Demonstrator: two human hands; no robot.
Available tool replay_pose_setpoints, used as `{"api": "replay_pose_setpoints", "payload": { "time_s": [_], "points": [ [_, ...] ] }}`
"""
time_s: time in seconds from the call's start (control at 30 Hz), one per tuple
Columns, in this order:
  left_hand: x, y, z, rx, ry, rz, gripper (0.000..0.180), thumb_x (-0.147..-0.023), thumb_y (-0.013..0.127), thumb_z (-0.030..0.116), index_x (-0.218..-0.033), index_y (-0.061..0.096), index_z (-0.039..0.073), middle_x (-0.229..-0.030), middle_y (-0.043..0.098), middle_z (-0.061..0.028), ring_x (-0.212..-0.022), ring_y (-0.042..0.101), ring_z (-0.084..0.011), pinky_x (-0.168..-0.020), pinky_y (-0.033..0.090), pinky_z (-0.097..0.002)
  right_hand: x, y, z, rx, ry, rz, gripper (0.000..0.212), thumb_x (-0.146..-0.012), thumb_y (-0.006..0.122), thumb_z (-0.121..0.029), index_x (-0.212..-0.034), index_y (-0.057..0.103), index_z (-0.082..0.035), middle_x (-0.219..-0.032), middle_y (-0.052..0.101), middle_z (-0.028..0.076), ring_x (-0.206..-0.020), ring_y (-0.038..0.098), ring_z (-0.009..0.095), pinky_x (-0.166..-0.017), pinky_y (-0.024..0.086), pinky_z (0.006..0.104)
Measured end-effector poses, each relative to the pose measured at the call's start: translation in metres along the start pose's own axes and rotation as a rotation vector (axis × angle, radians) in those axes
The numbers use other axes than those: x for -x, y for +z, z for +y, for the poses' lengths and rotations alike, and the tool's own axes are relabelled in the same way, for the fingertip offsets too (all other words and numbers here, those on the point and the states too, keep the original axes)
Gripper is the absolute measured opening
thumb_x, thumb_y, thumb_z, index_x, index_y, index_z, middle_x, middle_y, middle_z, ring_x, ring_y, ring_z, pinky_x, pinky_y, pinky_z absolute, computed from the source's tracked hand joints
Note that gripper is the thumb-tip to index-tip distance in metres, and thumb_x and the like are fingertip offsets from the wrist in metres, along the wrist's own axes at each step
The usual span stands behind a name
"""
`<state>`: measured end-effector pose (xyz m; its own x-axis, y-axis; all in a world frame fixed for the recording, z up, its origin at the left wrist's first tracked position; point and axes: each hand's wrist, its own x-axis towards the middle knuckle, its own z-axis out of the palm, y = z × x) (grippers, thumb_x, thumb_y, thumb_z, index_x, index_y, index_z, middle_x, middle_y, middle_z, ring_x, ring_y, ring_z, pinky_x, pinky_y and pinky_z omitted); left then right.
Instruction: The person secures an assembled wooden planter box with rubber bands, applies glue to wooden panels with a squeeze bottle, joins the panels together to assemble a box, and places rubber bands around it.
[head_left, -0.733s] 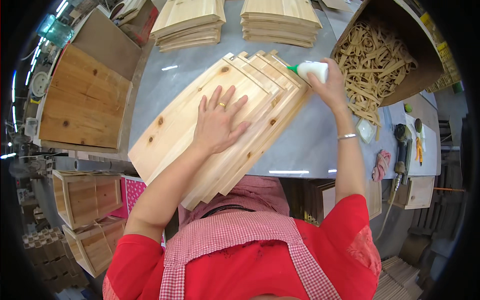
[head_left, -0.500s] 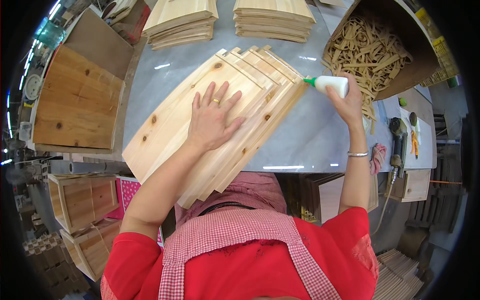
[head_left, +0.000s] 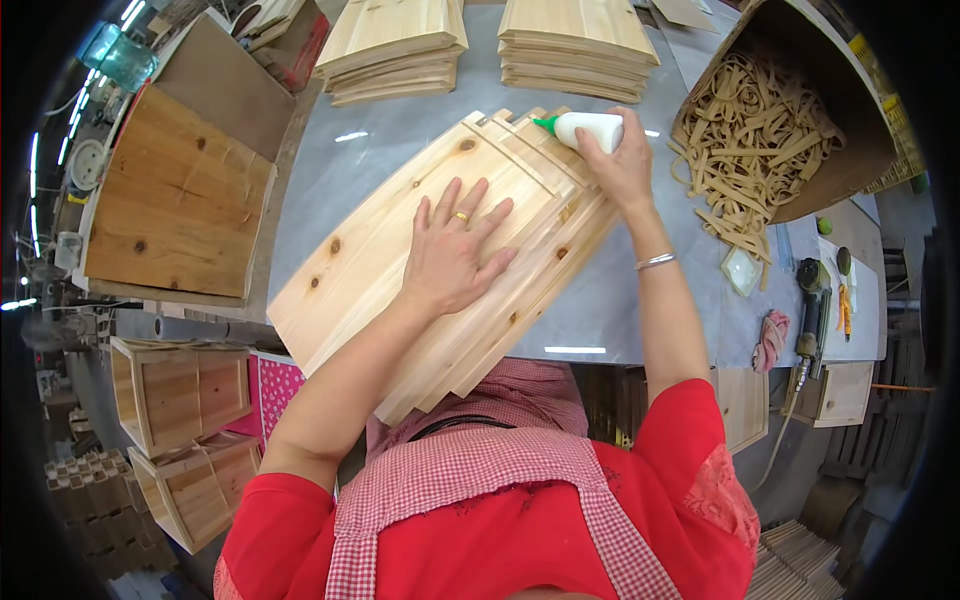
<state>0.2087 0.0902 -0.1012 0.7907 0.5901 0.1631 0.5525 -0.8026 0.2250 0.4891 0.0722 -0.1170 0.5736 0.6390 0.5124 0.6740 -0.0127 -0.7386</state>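
My left hand lies flat with fingers spread on the top board of a fanned stack of pale wooden boards. The boards sit at a slant and overhang the near table edge toward my apron. Each board has a groove across its far end. My right hand is closed round a white squeeze glue bottle with a green nozzle. The bottle is tilted on its side, its tip pointing left, over the far ends of the fanned boards. Whether the tip touches the wood I cannot tell.
Two stacks of boards stand at the far side of the grey table. A cardboard box at the right spills thin wooden strips. A pink cloth and a black air tool lie at right. Wooden boxes stand left.
My right hand has moved the glue bottle left and away from me, along the boards' far ends. My left hand stays on the same board. The whole view has shifted slightly.
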Motion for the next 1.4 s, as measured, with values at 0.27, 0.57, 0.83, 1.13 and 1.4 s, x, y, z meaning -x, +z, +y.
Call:
{"api": "replay_pose_setpoints", "payload": {
  "time_s": [0.27, 0.57, 0.83, 1.13, 1.4],
  "points": [
    [-0.001, 0.000, -0.004, -0.032, 0.006, 0.026, 0.054, -0.093, 0.055, 0.048, -0.143, 0.050, 0.027, -0.155, 0.035, -0.0091, -0.145, 0.025, -0.0366, -0.115, 0.019, -0.0601, 0.033, -0.097, -0.009, 0.214, -0.116, -0.106, 0.046, -0.077, 0.077, -0.023, -0.113, 0.057, -0.003, -0.097, 0.065, 0.017, -0.086, 0.065, 0.034, -0.076, 0.052, 0.0400],
    [-0.002, 0.007, -0.005, 0.092, -0.039, 0.098, 0.054, -0.097, 0.050, 0.041, -0.142, 0.050, 0.012, -0.153, 0.038, -0.0158, -0.145, 0.029, -0.0357, -0.116, 0.019, -0.0583, 0.045, -0.087, -0.014, -0.109, 0.227, 0.033, 0.043, -0.081, 0.078, -0.027, -0.110, 0.059, -0.002, -0.099, 0.066, 0.012, -0.087, 0.063, 0.020, -0.078, 0.051, 0.0333],
    [-0.001, 0.005, -0.003, 0.050, -0.041, 0.076, 0.052, -0.097, 0.051, 0.034, -0.142, 0.049, 0.008, -0.152, 0.039, -0.0148, -0.145, 0.029, -0.0316, -0.117, 0.020, -0.0545, 0.009, 0.028, -0.035, -0.058, -0.031, -0.011, 0.049, -0.077, 0.079, -0.029, -0.111, 0.056, -0.002, -0.101, 0.064, 0.021, -0.092, 0.064, 0.038, -0.081, 0.051, 0.0433],
    [0.000, 0.005, -0.008, 0.080, -0.039, 0.121, 0.048, -0.096, 0.052, 0.032, -0.139, 0.052, 0.009, -0.150, 0.042, -0.0155, -0.143, 0.032, -0.0322, -0.115, 0.022, -0.0555, 0.022, -0.053, -0.052, 0.170, -0.238, -0.148, 0.042, -0.077, 0.076, -0.024, -0.108, 0.058, -0.002, -0.099, 0.064, 0.021, -0.091, 0.063, 0.038, -0.080, 0.051, 0.0432],
    [0.000, 0.006, -0.010, 0.082, -0.041, 0.152, 0.045, -0.095, 0.051, 0.029, -0.136, 0.054, 0.009, -0.147, 0.044, -0.0175, -0.141, 0.035, -0.0338, -0.114, 0.024, -0.0570, 0.040, -0.099, -0.060, 0.137, 0.081, -0.154, 0.041, -0.079, 0.078, -0.025, -0.109, 0.059, -0.003, -0.092, 0.065, 0.015, -0.083, 0.064, 0.026, -0.075, 0.051, 0.0359]
  ]
}}
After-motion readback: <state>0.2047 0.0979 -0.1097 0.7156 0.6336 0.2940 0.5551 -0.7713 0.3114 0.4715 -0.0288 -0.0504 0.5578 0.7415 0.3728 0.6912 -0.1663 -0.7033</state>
